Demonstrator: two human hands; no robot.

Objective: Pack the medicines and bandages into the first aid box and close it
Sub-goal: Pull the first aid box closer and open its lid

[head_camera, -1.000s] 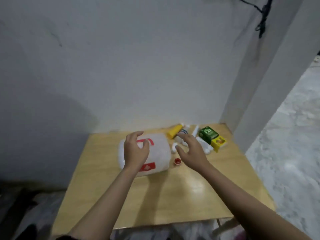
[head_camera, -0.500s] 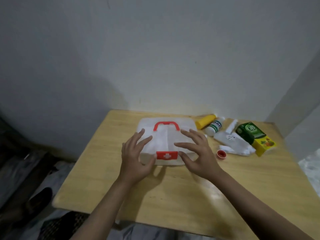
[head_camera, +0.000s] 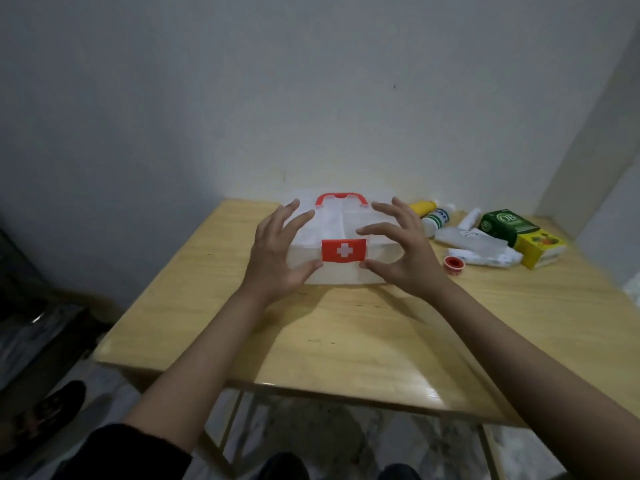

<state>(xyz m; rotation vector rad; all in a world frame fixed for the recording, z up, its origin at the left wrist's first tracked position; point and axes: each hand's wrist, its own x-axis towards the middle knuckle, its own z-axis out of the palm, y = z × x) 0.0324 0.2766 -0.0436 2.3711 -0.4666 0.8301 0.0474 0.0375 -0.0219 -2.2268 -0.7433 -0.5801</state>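
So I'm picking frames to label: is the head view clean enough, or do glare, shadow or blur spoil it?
Head view: dim and soft; the arms shadow the table; glare on its near edge; the white first aid box looks washed out; straight edges bow from the wide lens; the green carton is still readable.

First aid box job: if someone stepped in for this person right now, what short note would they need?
Left hand and right hand: both open, fingers spread at the box, thumbs beside its red latch.
Box: on the table, lid down, red handle at the far side.
Supplies lie right of the box: yellow tube, white bottle, bandages, red cap, green carton, yellow carton.
Done: nothing packed.
Left: open the box, pack everything, close it.
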